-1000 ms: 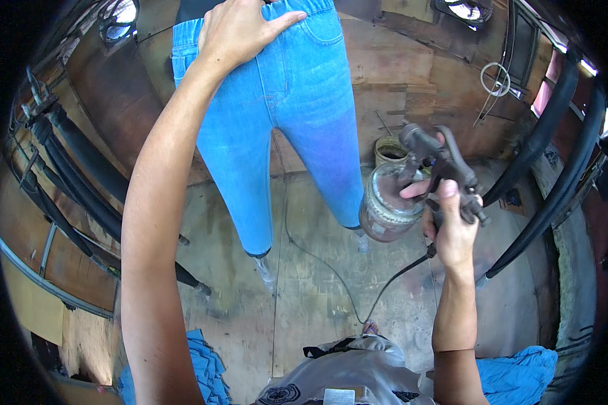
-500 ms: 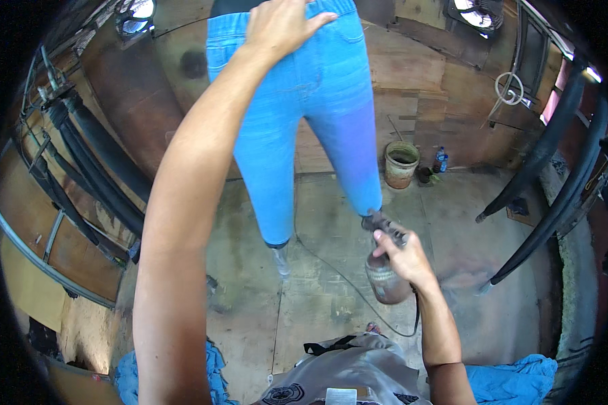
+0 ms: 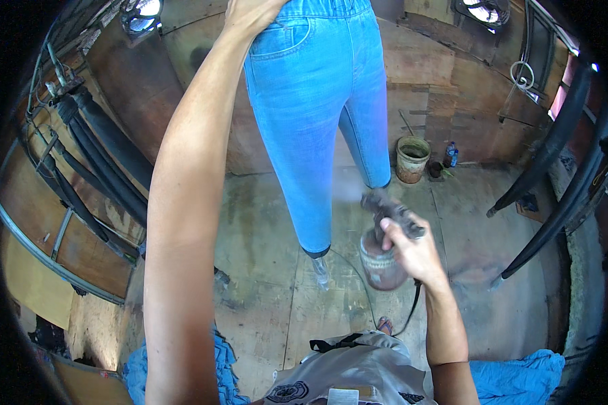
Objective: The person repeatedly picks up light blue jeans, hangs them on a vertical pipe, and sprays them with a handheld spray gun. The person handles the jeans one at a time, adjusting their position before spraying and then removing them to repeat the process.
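Observation:
A pair of light blue jeans (image 3: 304,101) hangs upright in front of me, its legs filled out on a form with a clear tip below the nearer cuff. My left hand (image 3: 255,15) grips the waistband at its left side; the upper frame edge cuts off part of the fingers. My right hand (image 3: 415,250) is closed around the handle of a dark spray gun (image 3: 388,206) with a round paint cup under it. A faint mist leaves the nozzle toward the inner side of the nearer leg. The gun stays apart from the cloth.
A stained bucket (image 3: 412,160) and a blue bottle (image 3: 450,154) stand by the back wall. Black padded tubes (image 3: 108,155) hang at left, more (image 3: 547,229) at right. A thin hose (image 3: 369,290) trails over the floor. Blue cloth (image 3: 517,378) lies at lower right.
The jeans have turned so their left side faces me more, and they sit further right. My left hand has shifted left and up. The spray gun has risen slightly, with mist now showing.

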Demonstrator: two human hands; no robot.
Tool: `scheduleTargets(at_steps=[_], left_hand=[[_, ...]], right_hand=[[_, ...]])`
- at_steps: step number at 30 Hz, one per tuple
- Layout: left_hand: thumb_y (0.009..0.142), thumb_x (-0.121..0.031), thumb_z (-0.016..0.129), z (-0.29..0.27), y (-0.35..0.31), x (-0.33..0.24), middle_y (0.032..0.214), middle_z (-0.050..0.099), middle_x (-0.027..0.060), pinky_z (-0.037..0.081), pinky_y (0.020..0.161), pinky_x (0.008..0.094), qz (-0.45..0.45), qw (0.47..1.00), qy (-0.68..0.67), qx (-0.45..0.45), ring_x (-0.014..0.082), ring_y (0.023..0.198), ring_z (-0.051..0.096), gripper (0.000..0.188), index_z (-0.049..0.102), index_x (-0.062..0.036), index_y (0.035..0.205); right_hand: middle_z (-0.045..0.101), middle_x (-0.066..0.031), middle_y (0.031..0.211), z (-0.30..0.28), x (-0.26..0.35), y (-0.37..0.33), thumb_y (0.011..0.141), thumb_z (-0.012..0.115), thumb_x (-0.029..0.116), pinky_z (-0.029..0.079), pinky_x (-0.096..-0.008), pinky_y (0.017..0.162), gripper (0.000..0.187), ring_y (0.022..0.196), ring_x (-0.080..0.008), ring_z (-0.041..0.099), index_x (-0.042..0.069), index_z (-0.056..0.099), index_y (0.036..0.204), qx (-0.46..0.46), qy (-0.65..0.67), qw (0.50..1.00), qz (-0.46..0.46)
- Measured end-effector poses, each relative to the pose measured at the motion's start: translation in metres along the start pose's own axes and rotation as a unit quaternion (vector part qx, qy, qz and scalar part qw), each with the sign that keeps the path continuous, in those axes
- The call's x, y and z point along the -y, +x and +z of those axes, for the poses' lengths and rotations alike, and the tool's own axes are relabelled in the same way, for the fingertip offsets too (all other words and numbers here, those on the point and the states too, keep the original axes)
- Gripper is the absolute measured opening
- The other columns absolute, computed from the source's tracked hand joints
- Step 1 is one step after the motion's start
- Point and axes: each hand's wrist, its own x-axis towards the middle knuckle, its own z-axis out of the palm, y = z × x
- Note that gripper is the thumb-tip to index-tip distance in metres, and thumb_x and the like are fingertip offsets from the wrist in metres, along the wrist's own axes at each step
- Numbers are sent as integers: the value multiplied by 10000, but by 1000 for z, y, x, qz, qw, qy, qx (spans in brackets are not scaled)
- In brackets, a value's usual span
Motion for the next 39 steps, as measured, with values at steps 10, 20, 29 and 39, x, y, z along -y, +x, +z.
scheduleTargets(at_steps=[10,20,29,39], left_hand=[[612,-555,867,23,-7,-15,1433,407,384,381,1113,461,-71,971,200,-111,448,1324,466,1390,41,49,1552],[655,-449,874,35,-8,-31,1477,332,339,343,1105,554,-139,956,234,-111,443,1378,370,1308,48,23,1554],[673,-352,893,-14,18,29,1445,436,296,353,1136,421,72,997,27,-8,351,1351,449,1211,148,94,1517],[700,-313,894,-59,25,50,1464,410,309,356,1142,413,86,956,272,-61,379,1368,426,1170,166,82,1526]], right_hand=[[695,-91,1059,21,33,-31,960,611,125,529,-274,756,524,779,-91,635,-32,472,1440,-39,46,990,-126],[702,-74,970,42,3,-35,934,590,90,545,-309,779,510,805,-158,665,-28,492,1420,-41,-31,997,-57],[710,-98,712,19,-120,-54,884,579,133,533,-342,718,285,706,-172,687,10,677,1122,-35,-123,985,118],[717,-80,756,-60,-79,-41,871,571,72,511,-271,770,522,741,-121,665,0,546,1388,-78,-67,995,-12]])
